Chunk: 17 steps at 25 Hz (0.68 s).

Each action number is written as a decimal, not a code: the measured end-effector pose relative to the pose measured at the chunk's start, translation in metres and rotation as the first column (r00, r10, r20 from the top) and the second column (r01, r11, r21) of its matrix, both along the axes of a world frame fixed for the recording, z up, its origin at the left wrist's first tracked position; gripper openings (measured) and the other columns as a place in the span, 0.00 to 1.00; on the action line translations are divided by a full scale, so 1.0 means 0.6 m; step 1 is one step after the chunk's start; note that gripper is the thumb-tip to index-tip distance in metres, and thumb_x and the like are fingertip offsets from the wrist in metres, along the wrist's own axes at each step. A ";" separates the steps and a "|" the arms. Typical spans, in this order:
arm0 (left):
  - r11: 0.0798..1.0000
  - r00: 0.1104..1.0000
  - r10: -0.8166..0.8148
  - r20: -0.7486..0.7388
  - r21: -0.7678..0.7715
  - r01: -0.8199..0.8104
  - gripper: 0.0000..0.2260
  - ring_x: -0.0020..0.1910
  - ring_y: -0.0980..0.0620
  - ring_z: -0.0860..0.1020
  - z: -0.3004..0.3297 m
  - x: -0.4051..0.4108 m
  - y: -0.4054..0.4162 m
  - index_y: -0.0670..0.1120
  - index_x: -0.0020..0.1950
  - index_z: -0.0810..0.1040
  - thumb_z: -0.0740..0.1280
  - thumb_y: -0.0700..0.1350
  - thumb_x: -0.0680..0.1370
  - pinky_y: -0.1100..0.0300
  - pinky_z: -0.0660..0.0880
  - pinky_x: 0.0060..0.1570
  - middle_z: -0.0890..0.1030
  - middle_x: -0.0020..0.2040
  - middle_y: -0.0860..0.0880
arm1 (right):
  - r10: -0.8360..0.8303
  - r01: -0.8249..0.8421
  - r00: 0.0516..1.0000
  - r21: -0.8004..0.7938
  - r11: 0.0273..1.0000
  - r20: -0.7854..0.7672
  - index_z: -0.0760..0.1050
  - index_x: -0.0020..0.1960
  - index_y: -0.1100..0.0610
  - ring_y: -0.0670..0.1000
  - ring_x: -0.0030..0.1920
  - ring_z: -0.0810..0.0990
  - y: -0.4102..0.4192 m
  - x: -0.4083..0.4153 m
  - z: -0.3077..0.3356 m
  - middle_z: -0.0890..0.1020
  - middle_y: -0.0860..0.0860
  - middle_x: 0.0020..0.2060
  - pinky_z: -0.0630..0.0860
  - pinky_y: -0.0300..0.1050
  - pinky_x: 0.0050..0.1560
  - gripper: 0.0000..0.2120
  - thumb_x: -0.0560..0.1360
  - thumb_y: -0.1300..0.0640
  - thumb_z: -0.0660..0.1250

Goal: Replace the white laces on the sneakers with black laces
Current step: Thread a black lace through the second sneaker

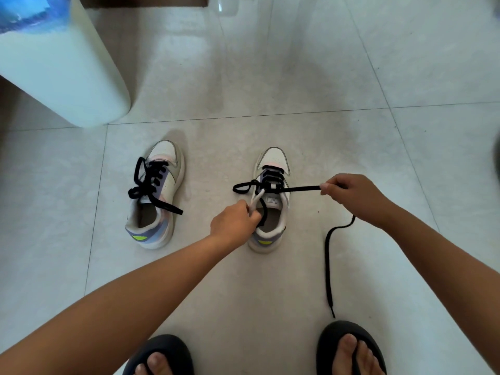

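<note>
On the tiled floor (297, 77), the right sneaker (272, 212) is being laced: its black lace (300, 189) is pinched taut by the right hand (349, 197), the tail trailing down to the floor. The white loop (255, 199) at the tongue is gripped by the left hand (234, 221). The left sneaker (159, 196) is already laced black, set well apart.

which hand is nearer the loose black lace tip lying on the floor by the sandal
Right. The right hand pinches that same black lace above its trailing end, whose tip lies near the sandal. The left hand is farther off, at the sneaker.
</note>
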<state>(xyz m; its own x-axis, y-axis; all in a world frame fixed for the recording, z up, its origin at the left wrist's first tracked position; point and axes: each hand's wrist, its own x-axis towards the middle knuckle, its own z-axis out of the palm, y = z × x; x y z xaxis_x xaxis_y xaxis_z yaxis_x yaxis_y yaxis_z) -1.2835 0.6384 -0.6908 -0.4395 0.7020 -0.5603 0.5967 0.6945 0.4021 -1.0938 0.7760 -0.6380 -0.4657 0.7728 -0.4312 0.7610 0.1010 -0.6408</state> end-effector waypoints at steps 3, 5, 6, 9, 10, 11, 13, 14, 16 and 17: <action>1.000 0.998 0.001 -0.058 -0.007 -0.002 0.12 0.49 0.44 0.76 0.001 -0.008 0.006 0.44 0.53 0.73 0.58 0.50 0.78 0.57 0.68 0.43 0.79 0.51 0.45 | 0.280 -0.309 0.917 0.064 0.949 0.283 0.71 0.62 0.52 0.51 0.46 0.75 0.015 0.024 -0.012 0.75 0.50 0.49 0.71 0.43 0.46 0.15 0.77 0.50 0.65; 1.000 0.993 -0.016 -0.118 -0.025 0.013 0.11 0.45 0.45 0.75 0.007 -0.015 0.005 0.44 0.53 0.73 0.57 0.49 0.78 0.57 0.67 0.42 0.79 0.51 0.44 | 0.354 -0.471 0.874 0.395 0.789 0.334 0.72 0.63 0.56 0.56 0.41 0.78 0.021 0.049 -0.016 0.77 0.52 0.50 0.76 0.51 0.41 0.15 0.78 0.54 0.64; 0.999 0.991 -0.026 -0.135 -0.047 0.020 0.11 0.45 0.45 0.74 0.008 -0.019 0.004 0.43 0.53 0.72 0.56 0.48 0.79 0.57 0.66 0.41 0.79 0.52 0.44 | 0.368 -0.482 0.876 0.555 0.678 0.310 0.76 0.58 0.58 0.58 0.34 0.78 0.024 0.064 -0.017 0.78 0.53 0.45 0.76 0.51 0.32 0.12 0.79 0.54 0.62; 0.993 0.952 -0.097 -0.290 -0.092 0.073 0.12 0.51 0.42 0.76 0.027 -0.023 0.006 0.41 0.59 0.68 0.55 0.46 0.80 0.55 0.66 0.43 0.76 0.55 0.43 | 0.404 -0.454 0.878 0.717 0.530 0.257 0.75 0.49 0.57 0.56 0.25 0.73 0.018 0.094 -0.010 0.76 0.52 0.34 0.67 0.40 0.21 0.17 0.82 0.48 0.51; 0.986 0.900 -0.143 -0.412 0.023 0.168 0.13 0.52 0.41 0.76 0.038 -0.019 0.014 0.41 0.60 0.68 0.54 0.46 0.80 0.53 0.67 0.43 0.75 0.55 0.43 | 0.425 -0.445 0.876 0.727 0.523 0.230 0.74 0.49 0.55 0.55 0.25 0.73 0.012 0.092 -0.009 0.76 0.51 0.33 0.65 0.39 0.22 0.17 0.82 0.48 0.50; 0.930 0.854 -0.172 -0.491 0.206 0.306 0.14 0.51 0.41 0.77 0.047 -0.010 0.028 0.41 0.59 0.71 0.53 0.46 0.79 0.52 0.69 0.43 0.76 0.53 0.43 | 0.449 -0.441 0.868 0.743 0.504 0.210 0.74 0.49 0.55 0.53 0.25 0.73 0.004 0.084 -0.006 0.75 0.50 0.32 0.63 0.38 0.23 0.16 0.82 0.48 0.51; 0.736 0.870 -0.333 -0.363 0.477 0.480 0.18 0.52 0.42 0.77 0.076 0.018 0.064 0.43 0.57 0.77 0.52 0.50 0.80 0.50 0.71 0.49 0.79 0.51 0.45 | 0.507 -0.451 0.837 0.783 0.429 0.205 0.75 0.49 0.56 0.52 0.25 0.72 -0.007 0.057 0.004 0.76 0.50 0.32 0.62 0.38 0.23 0.12 0.81 0.51 0.56; 0.723 0.874 -0.457 -0.165 0.504 0.473 0.18 0.53 0.45 0.76 0.095 0.032 0.083 0.46 0.56 0.78 0.53 0.53 0.81 0.51 0.70 0.53 0.80 0.51 0.47 | 0.526 -0.457 0.823 0.798 0.393 0.212 0.76 0.49 0.57 0.52 0.25 0.72 -0.009 0.044 0.012 0.76 0.51 0.32 0.63 0.39 0.22 0.11 0.80 0.52 0.58; 0.817 0.824 -0.518 0.228 0.419 0.397 0.16 0.45 0.52 0.77 0.118 0.048 0.110 0.48 0.45 0.78 0.55 0.55 0.81 0.55 0.72 0.51 0.80 0.42 0.51 | 0.510 -0.442 0.837 0.796 0.413 0.199 0.79 0.48 0.58 0.51 0.26 0.73 -0.008 0.028 0.022 0.78 0.50 0.31 0.65 0.40 0.21 0.12 0.79 0.53 0.60; 0.861 0.828 -0.448 0.337 0.412 0.298 0.16 0.37 0.54 0.76 0.124 0.047 0.120 0.49 0.38 0.77 0.58 0.54 0.81 0.57 0.72 0.45 0.78 0.36 0.51 | 0.480 -0.424 0.856 0.791 0.441 0.191 0.80 0.48 0.58 0.51 0.27 0.75 -0.003 0.030 0.022 0.79 0.50 0.32 0.67 0.41 0.22 0.12 0.78 0.53 0.60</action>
<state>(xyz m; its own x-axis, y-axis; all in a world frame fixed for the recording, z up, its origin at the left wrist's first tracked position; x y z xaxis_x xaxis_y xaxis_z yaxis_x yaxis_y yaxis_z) -1.2553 0.7101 -0.6166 0.1113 0.9361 -0.3335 0.5101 0.2342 0.8276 -1.0757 0.7742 -0.6246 -0.8535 0.4446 0.2719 0.4198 0.8957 -0.1466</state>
